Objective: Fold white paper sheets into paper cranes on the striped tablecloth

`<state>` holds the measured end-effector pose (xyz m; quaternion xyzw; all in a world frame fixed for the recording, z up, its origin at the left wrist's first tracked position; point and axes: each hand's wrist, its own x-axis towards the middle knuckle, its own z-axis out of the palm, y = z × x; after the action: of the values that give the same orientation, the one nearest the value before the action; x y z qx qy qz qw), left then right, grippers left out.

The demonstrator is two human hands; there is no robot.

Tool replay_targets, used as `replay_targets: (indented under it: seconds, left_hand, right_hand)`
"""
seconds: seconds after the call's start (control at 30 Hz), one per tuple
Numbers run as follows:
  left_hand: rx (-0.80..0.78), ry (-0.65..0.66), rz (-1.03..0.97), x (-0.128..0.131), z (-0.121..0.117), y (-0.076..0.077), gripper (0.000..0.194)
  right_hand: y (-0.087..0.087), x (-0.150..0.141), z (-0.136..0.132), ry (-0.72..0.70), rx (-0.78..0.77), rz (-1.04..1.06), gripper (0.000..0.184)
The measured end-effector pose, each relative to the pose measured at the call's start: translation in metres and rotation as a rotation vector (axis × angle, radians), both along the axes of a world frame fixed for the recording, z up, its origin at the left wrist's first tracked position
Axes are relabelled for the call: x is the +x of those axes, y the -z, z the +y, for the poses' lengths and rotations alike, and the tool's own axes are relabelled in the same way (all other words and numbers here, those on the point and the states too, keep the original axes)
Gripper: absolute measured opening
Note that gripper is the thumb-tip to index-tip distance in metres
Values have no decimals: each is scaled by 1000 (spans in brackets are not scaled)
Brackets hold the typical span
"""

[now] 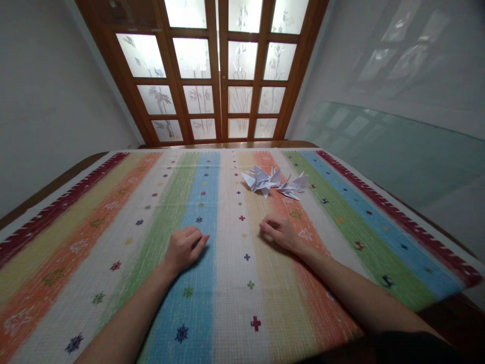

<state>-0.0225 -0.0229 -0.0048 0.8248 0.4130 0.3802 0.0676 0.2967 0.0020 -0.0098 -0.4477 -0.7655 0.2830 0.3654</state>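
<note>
My left hand (187, 247) rests on the striped tablecloth (233, 283), over its blue and green bands. Its fingers are curled into a loose fist, thumb along the side, with nothing showing in them. To the right lies my right hand (278, 231), also closed in a loose fist on the yellow and orange bands. No object shows in it either. Just beyond the right hand sits a cluster of folded white paper cranes (261, 179), with another paper crane (293, 187) at its right side. Neither hand touches the cranes.
The cloth covers a wooden table whose rim (89, 161) shows at the far left corner. Wooden doors (223, 86) with frosted panes stand past the far edge. A pale glass panel (382, 156) leans along the right wall; a white wall (56, 101) rises at left.
</note>
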Motion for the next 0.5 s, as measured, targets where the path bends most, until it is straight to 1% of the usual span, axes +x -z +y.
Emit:
replay_targets:
  seconds: [0.07,0.2,0.3,0.37,0.43,0.5]
  left_hand:
    - [14,3,-30,2,-1,-1,39]
    - [34,44,-17,6,-3,-2,44]
    - [51,77,30,8,-4,-1,45]
    - [62,88,61,9,-6,-1,45]
    - [86,97,93,11,-7,-1,45]
    - [126,102,112,11,-7,-1,44]
  right_hand:
    - [2,0,0,71,-25,63,39]
    - [3,-4,-2,106,-58,115,42]
    - [-1,-3,1,150,-57,132,38]
    - [-8,3,11,189,-37,161,30]
    - [-17,13,27,252,0,226,24]
    - [-23,24,45,360,33,320,29]
